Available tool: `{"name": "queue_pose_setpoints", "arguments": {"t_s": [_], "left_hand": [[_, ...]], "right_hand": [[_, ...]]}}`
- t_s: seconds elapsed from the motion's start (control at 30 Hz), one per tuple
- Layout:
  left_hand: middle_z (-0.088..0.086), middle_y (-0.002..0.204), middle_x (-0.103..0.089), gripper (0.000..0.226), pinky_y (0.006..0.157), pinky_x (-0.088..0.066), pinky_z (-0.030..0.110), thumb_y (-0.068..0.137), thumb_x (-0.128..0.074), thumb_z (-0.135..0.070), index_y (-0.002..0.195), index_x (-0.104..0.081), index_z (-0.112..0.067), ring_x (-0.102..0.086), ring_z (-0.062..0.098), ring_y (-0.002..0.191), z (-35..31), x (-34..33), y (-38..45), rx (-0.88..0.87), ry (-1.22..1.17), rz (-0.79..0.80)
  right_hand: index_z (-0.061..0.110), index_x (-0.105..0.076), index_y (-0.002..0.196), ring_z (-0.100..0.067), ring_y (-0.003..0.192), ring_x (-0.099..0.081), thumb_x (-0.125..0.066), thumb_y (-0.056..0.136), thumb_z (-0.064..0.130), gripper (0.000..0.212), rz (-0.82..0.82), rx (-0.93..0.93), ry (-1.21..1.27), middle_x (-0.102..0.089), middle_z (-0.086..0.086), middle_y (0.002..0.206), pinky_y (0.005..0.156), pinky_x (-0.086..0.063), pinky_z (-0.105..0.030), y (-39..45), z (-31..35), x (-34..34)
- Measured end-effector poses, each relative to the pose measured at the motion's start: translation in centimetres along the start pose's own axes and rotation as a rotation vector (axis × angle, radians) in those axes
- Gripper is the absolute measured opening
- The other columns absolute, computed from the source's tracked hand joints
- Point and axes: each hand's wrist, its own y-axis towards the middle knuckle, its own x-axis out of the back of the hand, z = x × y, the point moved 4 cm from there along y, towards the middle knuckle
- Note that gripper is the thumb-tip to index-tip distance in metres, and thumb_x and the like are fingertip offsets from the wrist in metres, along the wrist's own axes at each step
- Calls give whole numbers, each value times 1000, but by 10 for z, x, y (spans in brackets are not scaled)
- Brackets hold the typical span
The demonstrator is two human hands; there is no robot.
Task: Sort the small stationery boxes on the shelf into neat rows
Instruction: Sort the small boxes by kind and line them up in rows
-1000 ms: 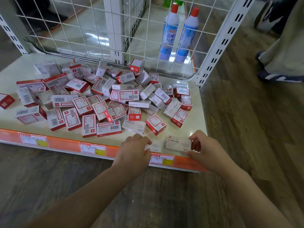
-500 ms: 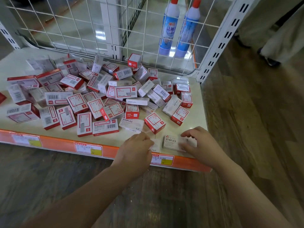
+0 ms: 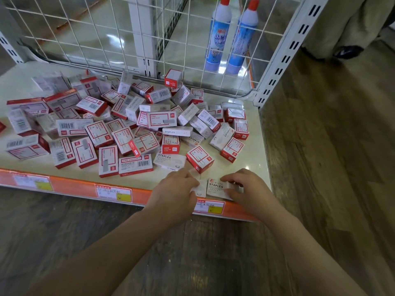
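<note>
A: What's at the far left of the shelf?

B: A loose heap of small boxes, red-and-white and plain white, lying at all angles, some flat, some on edge, many overlapping. It runs from the left edge across to right of the middle. Along the front lip are orange price strips with labels.

A: And nearer the middle?

B: At the front of the heap a white box printed STAPLES lies flat, with a red-and-white box touching its right end.

A: Where are the hands?

B: Both at the front edge, right of centre. The left hand has its fingers curled over a small white box, pinching it against the shelf. Just beside it lies a second white box marked STAPLES; the two boxes touch side by side. The right hand holds this one, fingers bent over its top and right end.

A: Further right?

B: Behind the wire grid stand two blue bottles with red caps. Past the white upright is wooden floor, and someone's shoe at the top right.
</note>
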Motion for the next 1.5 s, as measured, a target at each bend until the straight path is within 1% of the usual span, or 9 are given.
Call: {"name": "queue_pose_setpoints", "arguments": {"t_s": [0.2,0.5,0.67,0.83,0.93,1.03,1.17,1.4,1.5], "left_hand": [[-9,131,-45,38,94,-39,21,95,-45,-27,132,-50,-26,-42,7,116,0,1,1,3,0,6],[-9,134,-45,37,98,-39,22,95,-45,-27,131,-51,-25,-42,8,119,2,2,1,11,-20,17],[-5,127,-54,27,72,-40,12,93,-52,-20,119,-60,-24,-49,6,103,15,15,4,129,-265,-88],[-3,115,-61,27,80,-48,23,92,-51,-17,118,-59,-20,-53,9,100,29,26,4,214,-345,-167],[-5,105,-59,26,69,-47,21,94,-48,-18,117,-57,-20,-53,9,92,36,29,1,256,-351,-171],[-7,98,-56,25,56,-38,15,94,-47,-17,118,-56,-20,-52,9,80,40,29,-3,283,-340,-133],[-5,119,-57,26,60,-40,10,95,-47,-19,119,-55,-23,-50,7,92,43,28,-9,304,-309,-92],[-3,122,-56,25,69,-45,16,95,-47,-19,118,-54,-21,-50,8,95,45,29,-15,299,-348,-72],[-4,119,-56,25,67,-45,14,96,-47,-20,119,-53,-21,-52,8,94,44,32,-18,303,-361,-76]], "right_hand": [[26,-58,123,-14,112,-47,-55,91,21,32,14,-20,-16,-52,3,121,94,-42,-24,0,2,-5],[22,-61,119,-13,106,-49,-54,91,25,29,-34,-29,10,-55,2,116,89,-42,-22,0,6,-3],[22,-54,124,-8,96,-48,-54,91,33,35,-177,-83,23,-56,3,113,82,-41,-20,11,12,0],[19,-47,130,-15,107,-52,-60,86,40,51,-205,-135,62,-53,0,123,86,-45,-28,28,28,-2],[20,-44,133,-19,113,-52,-63,82,45,60,-155,-185,54,-52,0,129,88,-49,-33,38,35,-7],[20,-49,125,-17,108,-57,-66,80,44,53,-135,-190,66,-56,1,124,79,-50,-28,43,38,-11],[22,-53,115,-13,100,-59,-65,82,42,41,-134,-195,102,-60,4,115,71,-47,-22,44,38,-14],[22,-50,127,-13,111,-51,-62,86,31,44,-264,-113,137,-54,3,123,83,-39,-21,33,42,0],[22,-50,127,-12,113,-50,-63,86,30,43,-316,-32,129,-53,3,124,91,-40,-24,24,47,9]]}}
